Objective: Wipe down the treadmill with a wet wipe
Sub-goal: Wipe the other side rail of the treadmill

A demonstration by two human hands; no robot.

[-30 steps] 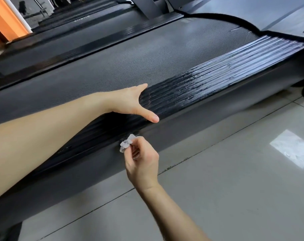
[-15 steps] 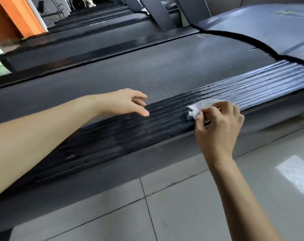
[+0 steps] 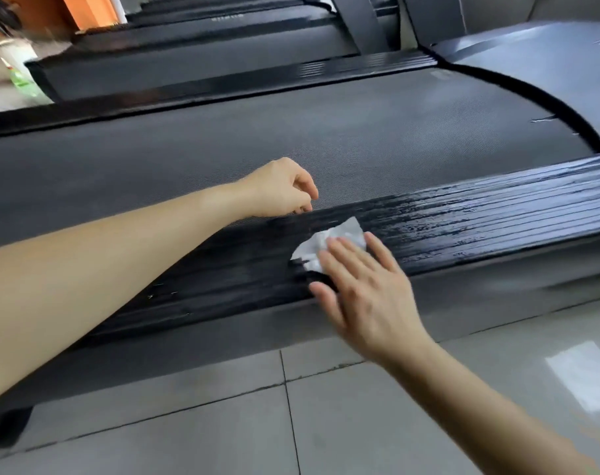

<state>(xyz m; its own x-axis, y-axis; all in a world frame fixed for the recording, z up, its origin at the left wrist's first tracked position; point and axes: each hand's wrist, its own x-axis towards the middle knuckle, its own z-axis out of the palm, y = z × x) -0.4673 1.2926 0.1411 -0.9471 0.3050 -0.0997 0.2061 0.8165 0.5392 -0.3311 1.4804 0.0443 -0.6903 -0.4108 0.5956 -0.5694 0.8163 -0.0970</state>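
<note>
While flat right-hand fingers (image 3: 351,258) press the crumpled white wet wipe (image 3: 329,243) beneath them, wiping the ribbed black treadmill side rail (image 3: 497,221) proceeds; next stroke likely needs steady pressure toward the dull stretch; left hand (image 3: 281,190) hangs loosely curled, holding nothing.

A: Your ribbed side rail (image 3: 480,214) looks like glossy black plastic, wet-streaked at right. The belt (image 3: 291,138)?
B: Matt grey, finely textured. Your wet wipe (image 3: 321,243) is crumpled white cloth; the floor tiles (image 3: 377,423) shine.

text: none legible | neighbouring treadmill (image 3: 202,39): faint blurred lettering on its rail, cannot be read
</note>
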